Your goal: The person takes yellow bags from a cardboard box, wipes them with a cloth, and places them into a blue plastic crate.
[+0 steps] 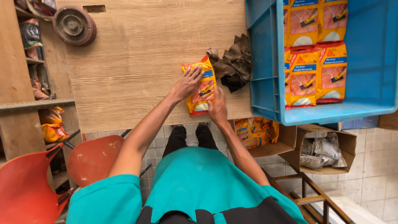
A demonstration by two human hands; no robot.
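Hands on our yellow packet (202,86), our left hand (187,83) flat and open on top, our right hand (217,108) gripping its lower edge, brown cloth (234,63) beside, blue crate (365,62) near.

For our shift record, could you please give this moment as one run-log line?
left hand: flat on yellow-and-orange plastic pouch | right hand: at pouch's lower edge | pouch: lying on wooden tabletop | blue plastic crate: holds similar pouches

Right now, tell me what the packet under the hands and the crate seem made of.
Yellow-and-orange packet: seemingly glossy plastic film, from its sheen and creases under the left hand and right hand. Blue crate: likely rigid moulded plastic, with ribbed walls and uniform colour.
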